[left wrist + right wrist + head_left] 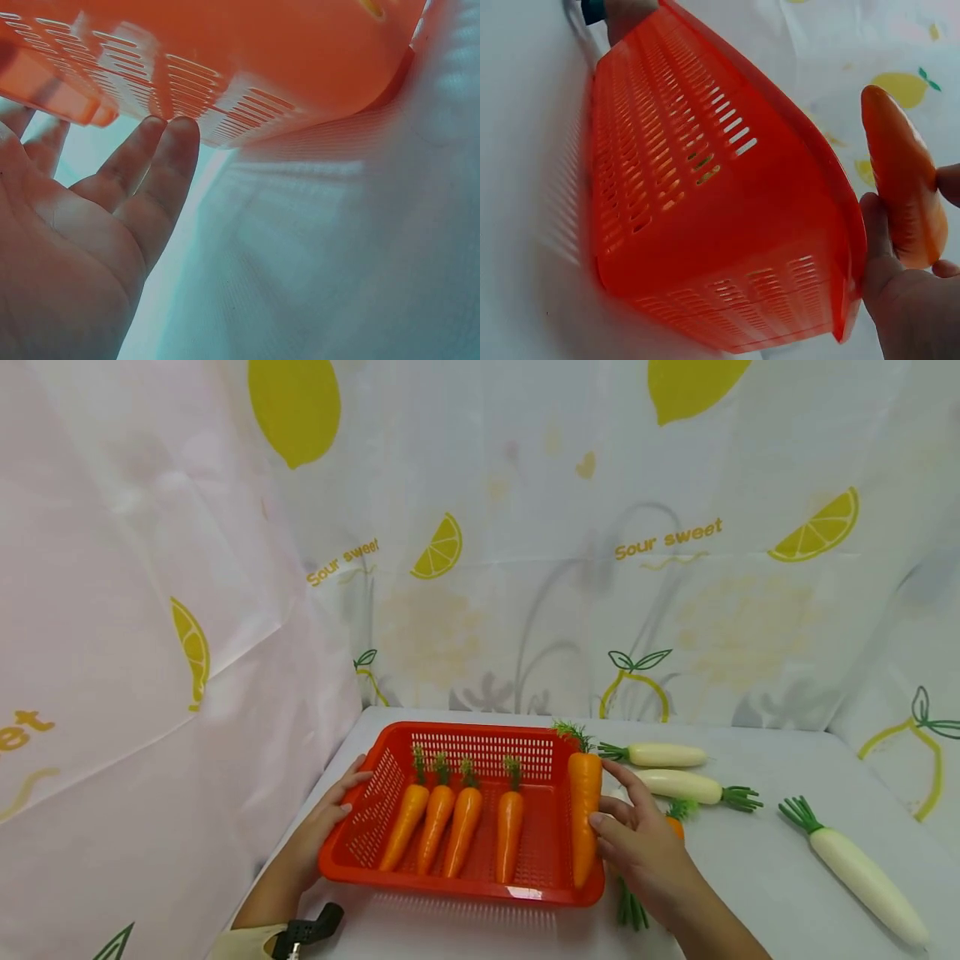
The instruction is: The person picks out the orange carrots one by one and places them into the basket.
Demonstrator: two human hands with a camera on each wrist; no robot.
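Note:
Several orange carrots with green tops lie inside a red perforated plastic basket. My right hand pinches one more carrot between thumb and fingers, above the basket's right side. In the right wrist view, this carrot is beside the basket's rim, the thumb on one side and fingers on the other. My left hand is at the basket's left side. The left wrist view shows the fingers of that hand extended, fingertips touching the slotted outer wall.
White radishes with green stems lie on the white table to the right, one radish set apart. Behind my right hand, another carrot and green stems are partly hidden. A lemon-print curtain stands behind and left.

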